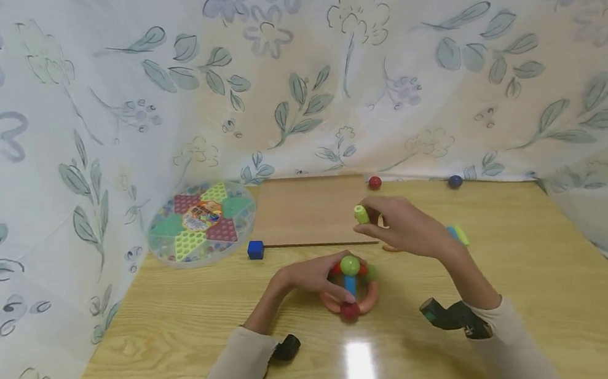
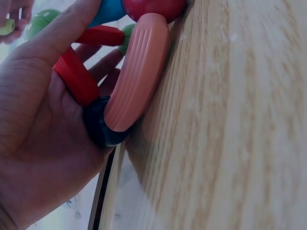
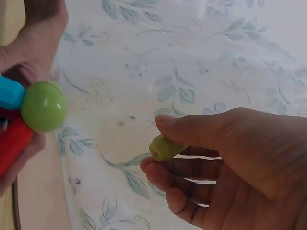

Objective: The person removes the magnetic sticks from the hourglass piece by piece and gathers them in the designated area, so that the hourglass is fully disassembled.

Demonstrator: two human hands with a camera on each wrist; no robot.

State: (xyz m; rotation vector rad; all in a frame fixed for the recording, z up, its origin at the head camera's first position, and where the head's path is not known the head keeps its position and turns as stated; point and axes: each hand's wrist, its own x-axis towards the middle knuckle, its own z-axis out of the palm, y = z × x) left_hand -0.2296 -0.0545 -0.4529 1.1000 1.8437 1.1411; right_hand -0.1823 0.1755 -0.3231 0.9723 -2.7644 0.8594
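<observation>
My left hand holds a toy frame built of balls and rods, low over the wooden table. A green ball tops it, with a blue rod sloping down to a red ball. Salmon curved rods form its base, and red rods meet a dark navy ball against the palm. Up and to the right, my right hand pinches a short yellow-green rod between thumb and fingers, its hollow end showing. That rod is apart from the frame.
A round Chinese checkers board stands at the back left, beside a flat brown board. A blue cube sits at its near corner. Behind are a red ball and a navy ball. Yellow-green and blue rods lie beyond my right wrist.
</observation>
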